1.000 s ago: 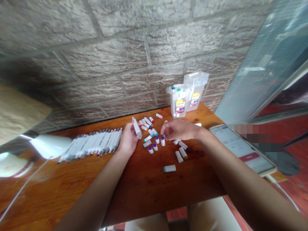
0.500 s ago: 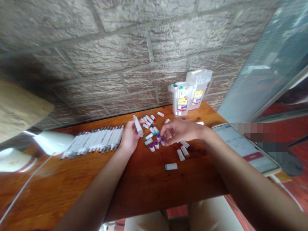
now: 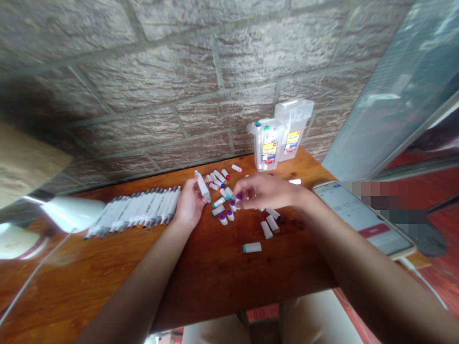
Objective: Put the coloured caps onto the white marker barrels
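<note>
My left hand [image 3: 191, 203] is closed around a white marker body [image 3: 202, 186] with bare ends, held tilted above the table. My right hand [image 3: 260, 190] pinches a white marker cap with a purple top [image 3: 238, 201] between thumb and fingertips. Just below it, other purple-topped caps [image 3: 223, 219] stand upright on the wood. Between my hands and behind them lie loose caps [image 3: 219, 176] with red, pink, orange, blue and teal ends. My right hand hides part of this group.
A row of white markers [image 3: 136, 210] lies at the left, beside a white lamp [image 3: 75, 212]. Two clear plastic cases [image 3: 266, 145] stand against the brick wall. At the right lies a phone [image 3: 362, 217] with a cable. One teal-ended cap [image 3: 252, 247] lies near the front.
My right hand has closed on one purple-topped cap and raised it slightly from the cluster. My left hand still holds the marker body. The view has shifted a little.
</note>
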A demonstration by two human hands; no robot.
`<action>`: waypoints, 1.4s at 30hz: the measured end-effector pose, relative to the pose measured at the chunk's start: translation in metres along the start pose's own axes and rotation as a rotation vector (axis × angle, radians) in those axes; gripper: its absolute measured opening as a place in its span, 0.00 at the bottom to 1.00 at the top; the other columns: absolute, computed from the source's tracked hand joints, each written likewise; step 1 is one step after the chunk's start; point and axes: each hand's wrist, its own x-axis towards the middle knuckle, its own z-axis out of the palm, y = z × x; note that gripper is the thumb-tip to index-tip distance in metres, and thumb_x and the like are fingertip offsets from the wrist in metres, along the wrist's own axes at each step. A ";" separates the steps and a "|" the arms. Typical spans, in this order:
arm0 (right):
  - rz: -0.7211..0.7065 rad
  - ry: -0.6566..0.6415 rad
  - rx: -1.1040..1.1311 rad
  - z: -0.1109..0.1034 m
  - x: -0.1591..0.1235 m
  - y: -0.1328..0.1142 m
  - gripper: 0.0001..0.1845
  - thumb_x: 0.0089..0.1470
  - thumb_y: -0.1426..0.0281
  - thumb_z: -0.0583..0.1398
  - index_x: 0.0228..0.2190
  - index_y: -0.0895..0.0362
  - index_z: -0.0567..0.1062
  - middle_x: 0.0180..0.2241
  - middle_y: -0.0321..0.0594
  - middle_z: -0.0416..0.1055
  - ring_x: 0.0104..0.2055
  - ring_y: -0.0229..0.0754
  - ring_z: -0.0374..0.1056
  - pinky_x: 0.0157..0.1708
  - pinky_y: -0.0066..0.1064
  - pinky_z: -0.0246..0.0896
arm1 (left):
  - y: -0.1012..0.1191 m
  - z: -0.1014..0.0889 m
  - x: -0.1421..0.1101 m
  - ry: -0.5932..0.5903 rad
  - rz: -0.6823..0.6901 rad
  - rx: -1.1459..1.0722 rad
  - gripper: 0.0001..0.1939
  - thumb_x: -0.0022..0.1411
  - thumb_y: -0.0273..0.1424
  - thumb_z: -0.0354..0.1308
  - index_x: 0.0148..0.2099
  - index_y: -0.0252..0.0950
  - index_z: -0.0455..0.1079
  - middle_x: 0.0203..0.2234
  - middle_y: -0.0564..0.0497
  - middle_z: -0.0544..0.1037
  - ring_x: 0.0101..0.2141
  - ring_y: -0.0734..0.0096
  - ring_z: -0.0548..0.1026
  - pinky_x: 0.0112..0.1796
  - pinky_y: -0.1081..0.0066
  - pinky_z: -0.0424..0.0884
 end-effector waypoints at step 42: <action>0.068 0.252 0.479 0.022 0.016 0.005 0.14 0.54 0.68 0.67 0.42 0.62 0.79 0.37 0.39 0.79 0.31 0.34 0.70 0.33 0.26 0.67 | -0.002 -0.004 -0.005 0.068 0.370 0.062 0.13 0.62 0.33 0.57 0.26 0.37 0.61 0.17 0.57 0.67 0.13 0.81 0.57 0.16 0.76 0.48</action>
